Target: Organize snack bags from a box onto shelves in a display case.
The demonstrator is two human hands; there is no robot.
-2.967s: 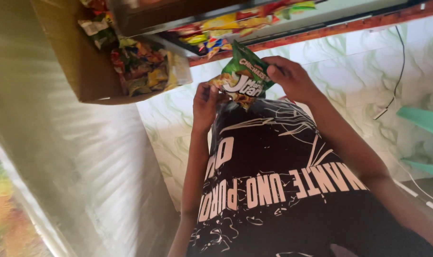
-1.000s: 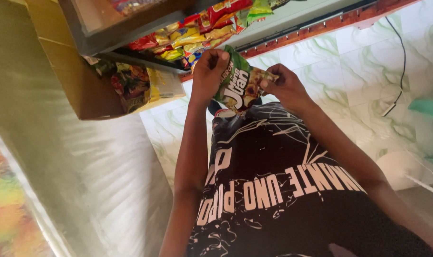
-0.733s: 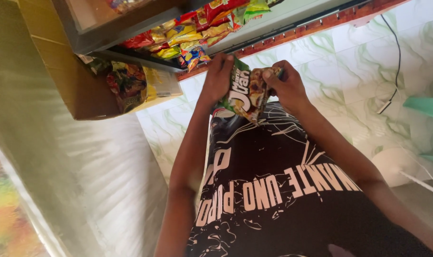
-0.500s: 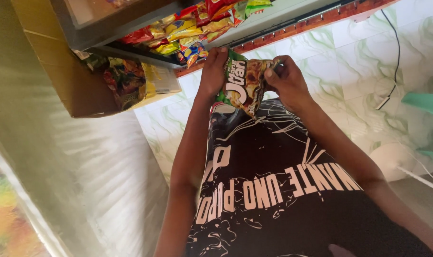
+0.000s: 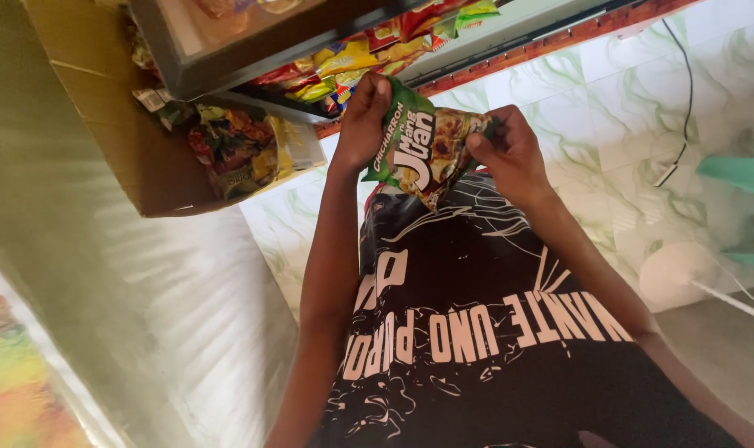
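We pinch the green snack packet between both hands, left hand and right hand closed on opposite ends.

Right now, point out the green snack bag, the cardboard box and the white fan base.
green snack bag (image 5: pixel 423 149), head view, on its printed front.
cardboard box (image 5: pixel 120 124), head view, on its brown side wall.
white fan base (image 5: pixel 674 274), head view, on its round top.
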